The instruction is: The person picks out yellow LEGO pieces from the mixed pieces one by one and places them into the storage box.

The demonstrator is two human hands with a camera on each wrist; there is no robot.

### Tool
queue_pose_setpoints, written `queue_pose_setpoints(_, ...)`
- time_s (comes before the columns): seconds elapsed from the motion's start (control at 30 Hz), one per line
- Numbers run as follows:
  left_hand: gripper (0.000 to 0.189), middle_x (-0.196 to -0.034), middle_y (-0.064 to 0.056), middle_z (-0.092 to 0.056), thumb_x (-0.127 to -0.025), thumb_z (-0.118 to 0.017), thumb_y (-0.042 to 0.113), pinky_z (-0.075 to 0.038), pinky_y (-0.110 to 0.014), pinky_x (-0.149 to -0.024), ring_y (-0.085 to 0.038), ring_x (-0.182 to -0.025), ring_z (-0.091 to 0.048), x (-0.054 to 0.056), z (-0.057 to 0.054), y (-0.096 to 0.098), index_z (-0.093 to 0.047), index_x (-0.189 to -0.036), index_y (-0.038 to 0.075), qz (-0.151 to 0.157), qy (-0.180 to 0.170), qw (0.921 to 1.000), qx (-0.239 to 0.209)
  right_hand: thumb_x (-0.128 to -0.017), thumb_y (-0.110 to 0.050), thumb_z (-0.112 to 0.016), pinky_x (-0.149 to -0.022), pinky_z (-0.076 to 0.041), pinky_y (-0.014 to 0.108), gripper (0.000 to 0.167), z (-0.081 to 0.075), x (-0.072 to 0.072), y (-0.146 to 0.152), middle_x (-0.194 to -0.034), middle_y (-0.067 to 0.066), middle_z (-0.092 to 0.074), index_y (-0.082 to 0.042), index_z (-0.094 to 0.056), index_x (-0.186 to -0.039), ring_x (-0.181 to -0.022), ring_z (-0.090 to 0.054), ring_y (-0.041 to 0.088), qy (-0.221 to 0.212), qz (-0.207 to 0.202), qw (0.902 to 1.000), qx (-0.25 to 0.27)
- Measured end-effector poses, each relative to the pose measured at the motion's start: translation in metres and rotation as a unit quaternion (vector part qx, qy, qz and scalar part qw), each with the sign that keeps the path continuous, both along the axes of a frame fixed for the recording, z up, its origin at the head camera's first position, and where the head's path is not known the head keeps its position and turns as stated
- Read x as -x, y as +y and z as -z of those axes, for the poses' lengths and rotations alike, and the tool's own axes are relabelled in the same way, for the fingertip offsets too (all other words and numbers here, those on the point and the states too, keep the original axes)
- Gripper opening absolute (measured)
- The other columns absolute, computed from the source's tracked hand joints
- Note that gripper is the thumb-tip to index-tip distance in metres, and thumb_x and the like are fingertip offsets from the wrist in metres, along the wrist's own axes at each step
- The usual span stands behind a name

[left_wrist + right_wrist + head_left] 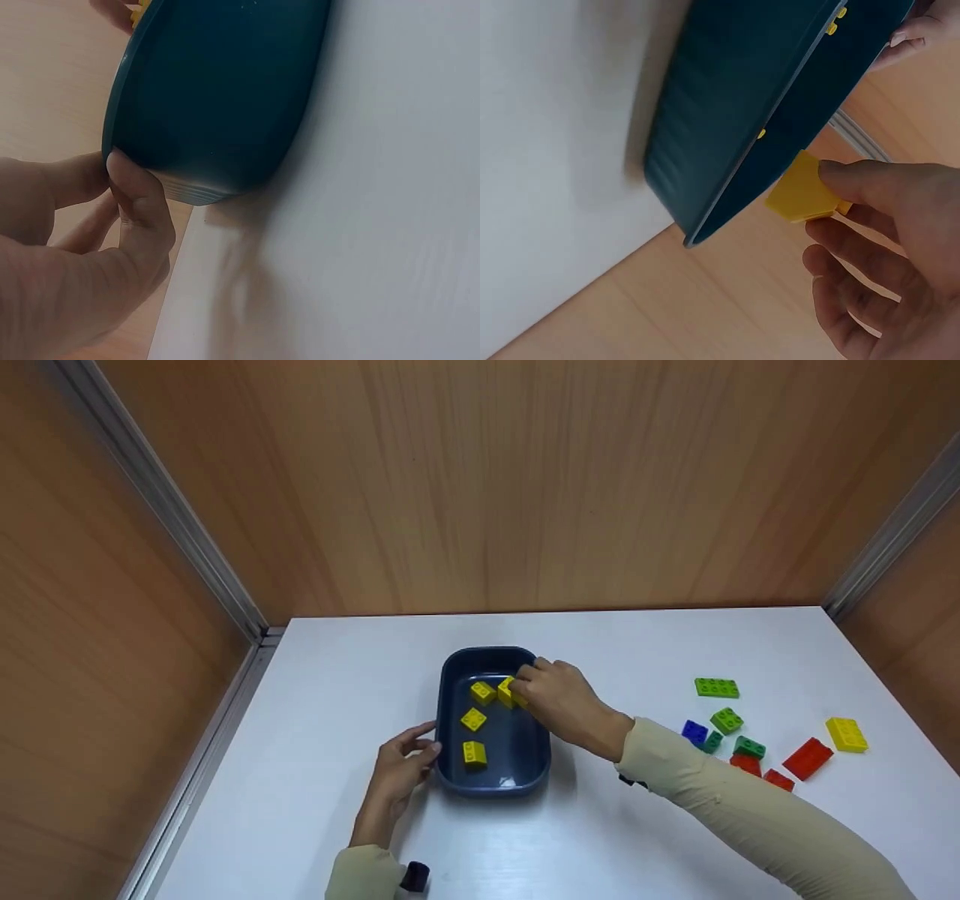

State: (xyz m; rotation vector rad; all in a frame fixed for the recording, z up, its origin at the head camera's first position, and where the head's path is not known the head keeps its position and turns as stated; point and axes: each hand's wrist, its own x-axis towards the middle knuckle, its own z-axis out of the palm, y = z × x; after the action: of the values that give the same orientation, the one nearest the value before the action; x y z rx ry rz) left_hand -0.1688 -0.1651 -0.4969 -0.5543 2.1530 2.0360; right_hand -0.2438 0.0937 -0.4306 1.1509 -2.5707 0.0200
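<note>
A deep blue tray point(495, 781) stands on the white table with several yellow bricks point(474, 754) inside it. My left hand point(405, 769) is at the tray's left side, pinching its rim between thumb and fingers point(139, 195). Over the tray's far right part, my right hand point(562, 701) pinches a yellow brick point(804, 189) between thumb and forefinger. From the head view, that hand's fingers partly cover the bricks beneath them.
On the right of the table lie loose bricks: green ones point(717, 688), a blue one point(694, 732), red ones point(808, 758) and a larger yellow one point(847, 734). My right sleeve point(750, 810) passes close to them. Wooden panels point(525, 487) enclose the table.
</note>
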Motion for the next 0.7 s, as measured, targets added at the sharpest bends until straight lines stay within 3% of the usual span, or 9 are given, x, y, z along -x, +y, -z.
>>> queue_pose_setpoints(0.33,0.041,-0.119,-0.016,-0.064,-0.102,-0.069,0.006,-0.054,-0.031,-0.077,-0.021,-0.089,-0.062,-0.001,0.000,0.001,-0.066,-0.143,0.006,0.002,0.000,1.0000,0.006,-0.093,-0.017,-0.084,-0.084,-0.062,0.038,0.030,-0.003,0.001,-0.016,-0.111,0.007,-0.076,-0.012,-0.079,-0.122,-0.094,-0.069,0.023,-0.021,0.003,0.9996,-0.020)
queue_pose_setpoints(0.53,0.042,-0.116,-0.014,-0.064,-0.101,-0.069,0.005,-0.054,-0.032,-0.074,-0.018,-0.084,-0.062,0.000,-0.001,0.000,-0.064,-0.143,0.004,0.002,0.001,1.0000,-0.001,-0.095,-0.014,-0.080,-0.078,-0.062,0.037,0.023,-0.003,0.003,-0.026,-0.108,0.008,-0.077,-0.010,-0.080,-0.118,-0.090,-0.068,0.023,-0.020,-0.008,0.9994,-0.028)
queue_pose_setpoints(0.7,0.043,-0.117,-0.014,-0.064,-0.101,-0.069,0.005,-0.054,-0.032,-0.074,-0.018,-0.084,-0.062,0.000,-0.002,0.000,-0.064,-0.144,0.004,0.003,0.001,1.0000,-0.004,-0.097,-0.014,-0.079,-0.083,-0.062,0.040,0.022,-0.002,0.005,-0.035,-0.111,0.008,-0.077,-0.010,-0.080,-0.119,-0.094,-0.070,0.025,-0.036,-0.009,0.9986,-0.038)
